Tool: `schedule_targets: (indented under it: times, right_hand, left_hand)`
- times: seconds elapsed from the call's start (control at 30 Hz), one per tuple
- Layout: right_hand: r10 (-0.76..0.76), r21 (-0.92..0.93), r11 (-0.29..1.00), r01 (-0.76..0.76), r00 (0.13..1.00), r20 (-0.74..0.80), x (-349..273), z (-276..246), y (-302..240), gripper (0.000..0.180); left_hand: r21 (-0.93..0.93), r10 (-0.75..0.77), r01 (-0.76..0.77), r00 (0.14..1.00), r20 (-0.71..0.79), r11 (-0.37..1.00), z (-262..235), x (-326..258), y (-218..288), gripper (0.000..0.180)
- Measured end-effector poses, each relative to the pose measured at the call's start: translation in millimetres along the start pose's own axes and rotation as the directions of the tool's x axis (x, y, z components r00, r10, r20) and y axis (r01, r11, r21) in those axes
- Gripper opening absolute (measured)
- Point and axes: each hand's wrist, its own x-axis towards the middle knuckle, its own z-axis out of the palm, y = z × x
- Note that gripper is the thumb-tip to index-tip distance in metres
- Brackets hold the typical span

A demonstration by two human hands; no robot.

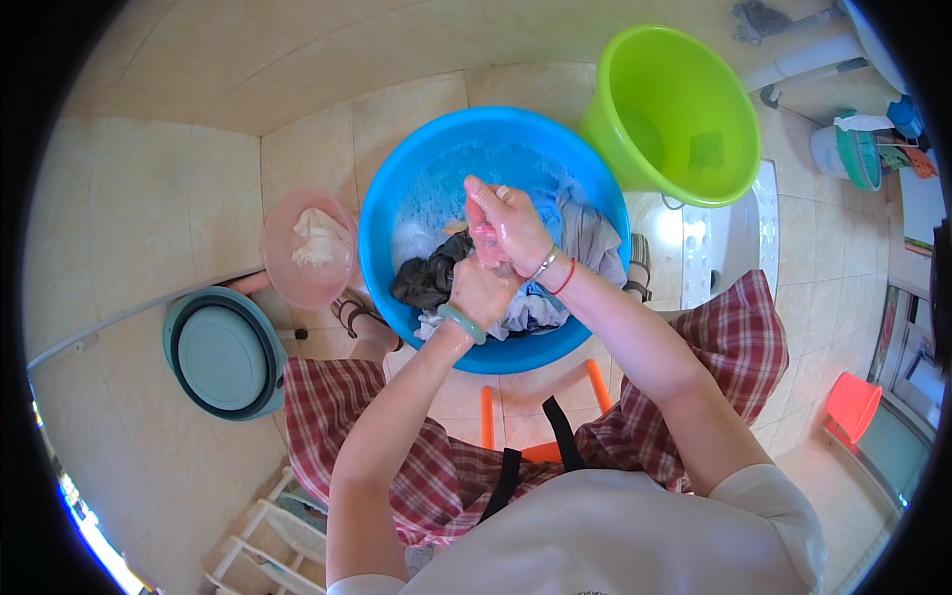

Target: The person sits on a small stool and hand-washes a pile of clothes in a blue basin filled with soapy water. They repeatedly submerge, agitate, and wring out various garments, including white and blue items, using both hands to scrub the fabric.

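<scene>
Both hands meet over the round blue plastic wash basin [397, 213], which stands on the beige tiled floor [129, 198] just beyond the person's knees. The left hand [479, 291], with a pale green bangle at the wrist, is closed into a fist around a small pinkish piece of wet cloth [483, 234]. The right hand [508, 226], wearing a thin silver bracelet and a red thread, is clamped over the far end of the same cloth, so the two fists press together with the fabric bunched between them (most of it is hidden by the fingers). The cloth is held just above the soaking laundry.

Inside the basin lie a dark grey garment [428, 278] on the left, a lighter grey one [592, 238] on the right and some white and blue pieces at the near side, with sudsy water at the far side.

A small translucent pink plastic bowl [288, 273] holding a crumpled white cloth [319, 238] sits just left of the basin. Nearer and further left rests a teal collapsible tub [220, 355], folded flat. A bright green plastic bucket [684, 109] stands just right of the basin at its far side. An orange stool [543, 451] shows between the person's legs, and a small orange bin [851, 407] is well apart at the right.
</scene>
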Motion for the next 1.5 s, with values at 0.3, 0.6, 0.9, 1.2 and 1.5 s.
schedule_targets:
  times: [0.3,0.6,0.9,1.2,1.5]
  right_hand:
    - [-0.124,0.070,0.986,0.154,0.939,-0.319,42.3,-47.8,23.0,0.040]
    - [-0.175,0.494,0.850,0.180,0.983,-0.057,16.3,-135.9,-50.2,0.039]
    - [-0.324,0.852,0.513,0.106,0.943,0.078,12.8,-143.7,-62.1,0.051]
    - [-0.110,0.265,0.954,0.137,0.988,-0.111,9.9,-119.0,-23.3,0.053]
    - [-0.007,-0.988,-0.023,-0.154,0.988,-0.154,-9.4,-111.6,104.0,0.034]
  left_hand:
    - [-0.014,-0.293,0.292,0.954,-0.070,0.956,37.3,43.8,-10.6,0.040]
    - [-0.880,-0.028,0.338,0.937,0.349,0.333,-13.1,101.1,84.4,0.059]
    - [-0.680,-0.042,0.232,0.958,0.284,0.695,-21.1,114.6,78.2,0.042]
    - [0.619,-0.039,-0.226,0.923,0.383,0.752,-6.4,5.7,-48.1,0.014]
    - [0.536,-0.170,-0.193,0.815,0.553,0.822,-15.6,-13.6,-48.0,0.017]
